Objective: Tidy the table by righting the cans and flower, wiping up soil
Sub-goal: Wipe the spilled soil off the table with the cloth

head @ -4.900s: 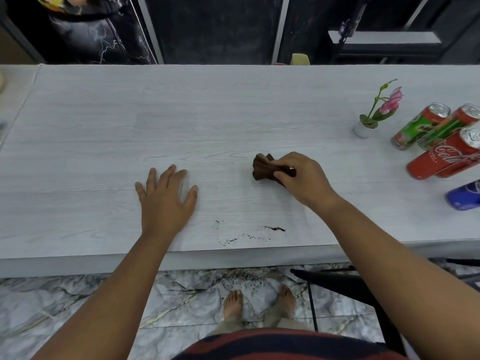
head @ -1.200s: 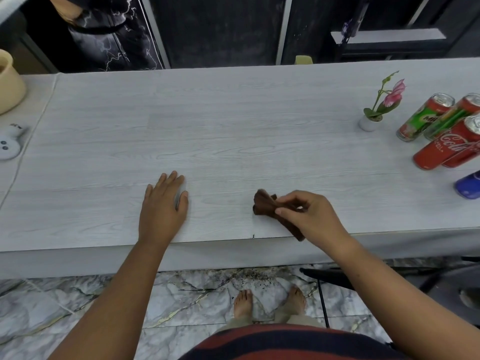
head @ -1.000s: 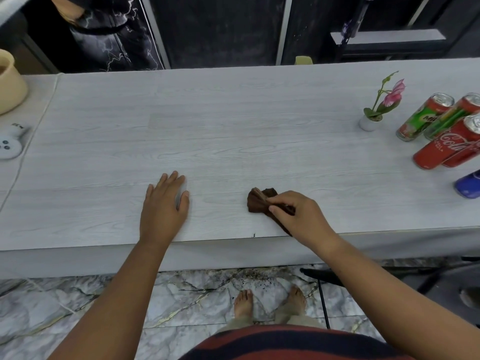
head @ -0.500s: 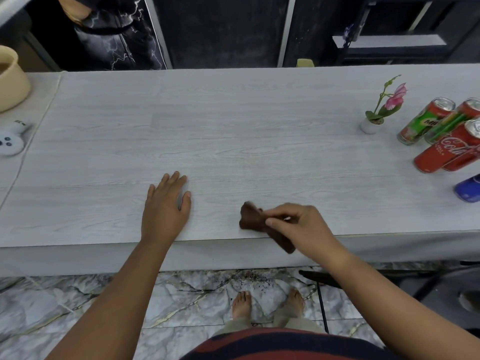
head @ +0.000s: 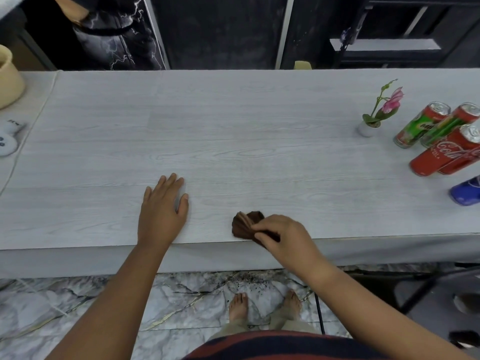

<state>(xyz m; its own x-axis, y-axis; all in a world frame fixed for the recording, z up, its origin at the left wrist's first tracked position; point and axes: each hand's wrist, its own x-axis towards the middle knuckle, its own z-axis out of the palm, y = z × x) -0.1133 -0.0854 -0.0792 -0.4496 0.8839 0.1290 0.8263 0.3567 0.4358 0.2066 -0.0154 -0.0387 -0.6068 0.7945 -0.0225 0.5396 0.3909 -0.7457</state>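
Observation:
My right hand (head: 281,236) pinches a bunched brown cloth (head: 245,226) down on the pale wood-grain table (head: 233,141), right at its front edge. My left hand (head: 162,211) lies flat on the table to the left, fingers together, holding nothing. No soil shows on the tabletop; dark soil specks (head: 249,280) lie on the marble floor below the edge. At the far right a pink flower (head: 381,107) stands upright in a small white pot. Beside it stand several cans: a green can (head: 420,124), a red Coca-Cola can (head: 445,150) and a blue can (head: 466,192) cut by the frame edge.
A cream pot (head: 6,79) and a white device with a cable (head: 7,137) sit at the table's far left. A person in dark clothes (head: 109,35) stands behind the table. A dark chair frame (head: 415,289) is under the table's right side, near my bare feet (head: 265,304).
The soil seen on the table 4.9 s ago is gone from the top. My right hand has kept rubbing the cloth back and forth along the front edge. My left hand stayed put.

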